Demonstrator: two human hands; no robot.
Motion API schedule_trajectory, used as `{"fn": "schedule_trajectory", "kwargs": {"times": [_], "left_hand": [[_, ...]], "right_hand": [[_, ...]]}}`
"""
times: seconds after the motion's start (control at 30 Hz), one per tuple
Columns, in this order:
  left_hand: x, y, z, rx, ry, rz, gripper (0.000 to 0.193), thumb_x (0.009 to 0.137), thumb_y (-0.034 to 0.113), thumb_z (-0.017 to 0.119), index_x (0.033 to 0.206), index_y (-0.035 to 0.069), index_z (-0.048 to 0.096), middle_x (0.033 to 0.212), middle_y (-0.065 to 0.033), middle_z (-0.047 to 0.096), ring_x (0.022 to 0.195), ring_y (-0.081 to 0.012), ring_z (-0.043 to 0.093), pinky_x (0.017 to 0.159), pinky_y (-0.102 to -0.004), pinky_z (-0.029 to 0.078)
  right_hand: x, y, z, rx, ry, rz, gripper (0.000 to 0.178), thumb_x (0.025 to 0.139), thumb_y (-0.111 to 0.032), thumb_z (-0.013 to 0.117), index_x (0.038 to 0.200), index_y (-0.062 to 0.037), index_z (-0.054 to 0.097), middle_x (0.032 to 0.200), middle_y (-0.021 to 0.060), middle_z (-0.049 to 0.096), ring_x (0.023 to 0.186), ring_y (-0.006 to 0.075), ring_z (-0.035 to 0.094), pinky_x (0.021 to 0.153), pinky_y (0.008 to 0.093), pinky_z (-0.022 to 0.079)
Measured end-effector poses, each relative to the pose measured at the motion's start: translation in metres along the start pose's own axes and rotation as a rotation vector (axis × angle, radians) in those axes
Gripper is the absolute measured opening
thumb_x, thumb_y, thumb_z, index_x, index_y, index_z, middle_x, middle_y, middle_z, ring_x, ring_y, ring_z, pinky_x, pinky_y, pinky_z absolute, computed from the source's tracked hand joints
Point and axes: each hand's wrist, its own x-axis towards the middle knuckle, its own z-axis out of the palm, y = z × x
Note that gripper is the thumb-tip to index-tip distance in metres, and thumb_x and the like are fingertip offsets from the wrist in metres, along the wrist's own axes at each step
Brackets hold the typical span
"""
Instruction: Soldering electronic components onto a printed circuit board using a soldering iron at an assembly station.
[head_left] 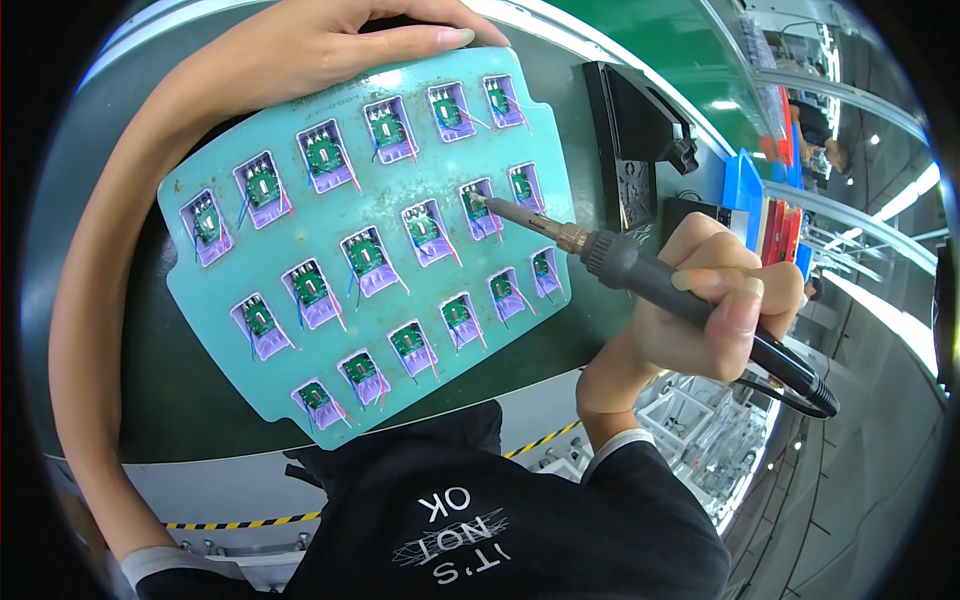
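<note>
Over teal carrier plate [310, 225], right hand [685, 338] pinches soldering iron [650, 279] at circuit board [477, 212]; left hand [345, 45] grip unclear. Likely soldering; next move needs steadiness.

Left hand [335, 42] rests on the twelve-o'clock edge of a flat turquoise panel [320, 220]. Right hand [712, 340] grips a grey-and-black cylindrical soldering iron [650, 278], metal tip [515, 213] pointing toward ten o'clock at a green circuit board [482, 212].
</note>
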Motion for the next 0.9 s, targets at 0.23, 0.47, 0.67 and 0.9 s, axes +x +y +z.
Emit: {"fn": "schedule_trajectory", "kwargs": {"times": [0.23, 0.47, 0.67, 0.9], "left_hand": [[0.001, -0.003, 0.001, -0.009, -0.006, 0.013, 0.034, 0.106, 0.02, 0.052, 0.133, 0.002, 0.062, 0.124, -0.015, 0.069, 0.113, -0.0236, 0.064, 0.097, -0.0345, 0.049], [0.001, -0.003, 0.0, 0.012, -0.013, 0.011, 0.035, 0.106, 0.02, 0.052, 0.134, 0.002, 0.062, 0.124, -0.0146, 0.069, 0.112, -0.0236, 0.064, 0.096, -0.0344, 0.05], [0.001, -0.003, -0.001, -0.007, -0.019, 0.014, 0.035, 0.106, 0.02, 0.051, 0.134, 0.002, 0.061, 0.124, -0.0151, 0.069, 0.112, -0.0238, 0.064, 0.097, -0.0345, 0.05], [0.0, -0.002, -0.002, -0.004, -0.02, 0.007, 0.035, 0.106, 0.02, 0.051, 0.134, 0.002, 0.061, 0.125, -0.0154, 0.068, 0.113, -0.0243, 0.064, 0.097, -0.0348, 0.05]], "right_hand": [[-0.004, 0.003, -0.001, -0.033, -0.015, 0.069, 0.025, 0.092, -0.02, 0.057, 0.077, -0.0052, 0.044, 0.054, 0.0057, 0.048, 0.039, 0.0106, 0.035, 0.041, 0.0267, 0.03], [-0.002, 0.007, 0.002, -0.007, 0.001, 0.009, 0.024, 0.09, -0.013, 0.051, 0.07, -0.0051, 0.041, 0.045, 0.0044, 0.04, 0.034, 0.0079, 0.025, 0.038, 0.025, 0.025], [0.001, 0.006, 0.002, 0.001, -0.018, 0.001, 0.022, 0.089, -0.011, 0.052, 0.071, -0.0055, 0.041, 0.046, 0.005, 0.04, 0.035, 0.0079, 0.025, 0.037, 0.0256, 0.025], [0.001, 0.006, 0.002, 0.006, -0.006, 0.015, 0.022, 0.089, -0.01, 0.051, 0.07, -0.0054, 0.04, 0.047, 0.0054, 0.041, 0.035, 0.0079, 0.025, 0.037, 0.0255, 0.025]]}}
